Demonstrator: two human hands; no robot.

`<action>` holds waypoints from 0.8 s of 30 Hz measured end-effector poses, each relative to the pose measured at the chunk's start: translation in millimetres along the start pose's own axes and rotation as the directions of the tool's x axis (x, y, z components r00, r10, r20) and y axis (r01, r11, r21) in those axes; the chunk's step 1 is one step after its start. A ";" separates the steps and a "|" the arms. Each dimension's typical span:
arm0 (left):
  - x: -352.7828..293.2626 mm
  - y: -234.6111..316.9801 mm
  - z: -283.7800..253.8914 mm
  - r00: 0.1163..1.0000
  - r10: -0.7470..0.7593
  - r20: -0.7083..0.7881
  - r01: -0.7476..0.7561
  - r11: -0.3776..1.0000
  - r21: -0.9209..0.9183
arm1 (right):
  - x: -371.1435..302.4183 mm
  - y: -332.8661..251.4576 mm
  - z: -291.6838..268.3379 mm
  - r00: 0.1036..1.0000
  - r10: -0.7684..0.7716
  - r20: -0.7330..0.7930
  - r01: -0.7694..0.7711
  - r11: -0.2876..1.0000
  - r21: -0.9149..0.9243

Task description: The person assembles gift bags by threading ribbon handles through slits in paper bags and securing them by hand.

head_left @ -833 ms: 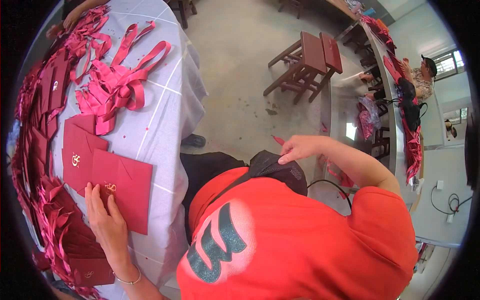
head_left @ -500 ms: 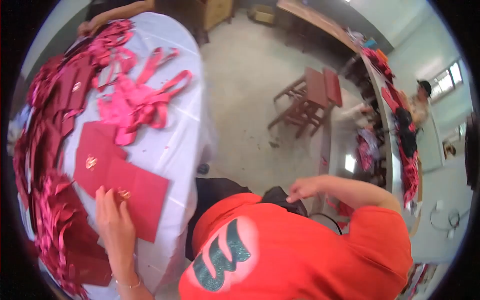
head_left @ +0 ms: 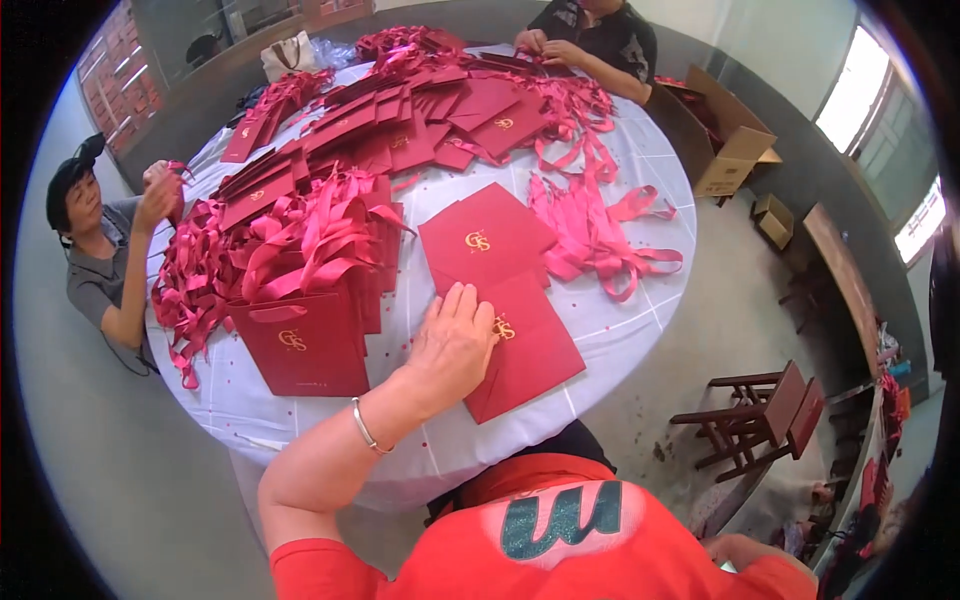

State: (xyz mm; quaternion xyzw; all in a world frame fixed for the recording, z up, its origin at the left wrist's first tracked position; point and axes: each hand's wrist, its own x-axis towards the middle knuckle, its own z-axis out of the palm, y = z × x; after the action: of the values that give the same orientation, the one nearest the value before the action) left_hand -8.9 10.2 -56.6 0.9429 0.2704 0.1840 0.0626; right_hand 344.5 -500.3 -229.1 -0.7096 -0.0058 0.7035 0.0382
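My left hand (head_left: 455, 340) lies with its fingers stretched out on the left edge of a flat dark red paper bag (head_left: 540, 355) with a gold emblem, partly covering that emblem. Another flat red bag (head_left: 470, 210) lies just beyond, meeting or overlapping the first. To the left of my hand stands a row of red bags (head_left: 335, 350) with pink ribbon handles (head_left: 325, 240) spilling over the top. Loose pink ribbons (head_left: 600, 235) lie in a heap to the right of the flat bags. Of my right arm only a bit (head_left: 740, 550) shows at the lower right; its hand is hidden.
Many more red bags (head_left: 400, 130) cover the far part of the white-clothed round table (head_left: 630, 340). One person (head_left: 105, 240) works at the left and another (head_left: 600, 45) at the far side, both handling ribbon. Cardboard boxes (head_left: 735, 150) and wooden stools (head_left: 765, 410) stand at right.
The view has swung left, bringing the whole table into sight. My left hand remains on the near flat bag. My right hand, earlier raised at the right, has left the view.
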 end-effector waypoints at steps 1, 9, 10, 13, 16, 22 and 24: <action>0.0 0.6 1.2 1.000 0.008 -0.010 -0.008 1.000 0.010 | 0.1 8.1 -3.3 1.000 -0.002 -0.013 0.002 1.000 0.001; -0.9 0.4 -4.5 0.999 0.017 0.030 -0.016 1.000 -0.023 | -36.5 96.7 -20.8 0.985 0.019 -0.173 -0.010 0.998 0.056; -4.5 -2.0 -0.7 1.000 0.006 -0.014 -0.007 1.000 -0.017 | -43.9 106.5 -27.8 0.980 0.026 -0.196 -0.014 0.998 0.060; -5.3 -0.9 -1.1 0.999 0.038 -0.034 -0.037 0.999 0.006 | -54.6 131.5 -32.8 0.972 0.047 -0.232 -0.033 0.998 0.061; -0.7 0.3 -1.0 0.998 0.042 -0.048 -0.042 0.999 0.008 | -49.6 147.4 -28.8 0.971 0.058 -0.230 -0.049 0.998 0.046; -3.2 0.9 -0.8 1.000 0.025 -0.014 -0.025 1.000 -0.014 | -22.4 152.8 -32.0 0.980 0.047 -0.193 -0.053 0.998 -0.029; -1.5 1.0 -0.7 0.999 0.027 -0.021 -0.027 1.000 -0.007 | -11.1 154.3 -30.6 0.983 0.040 -0.178 -0.050 0.997 -0.052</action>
State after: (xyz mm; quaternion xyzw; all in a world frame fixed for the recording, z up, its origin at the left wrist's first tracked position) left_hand -9.9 8.6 -56.1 0.9443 0.2577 0.1955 0.0607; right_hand 368.0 -656.2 -227.4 -0.7700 -0.0060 0.6381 0.0026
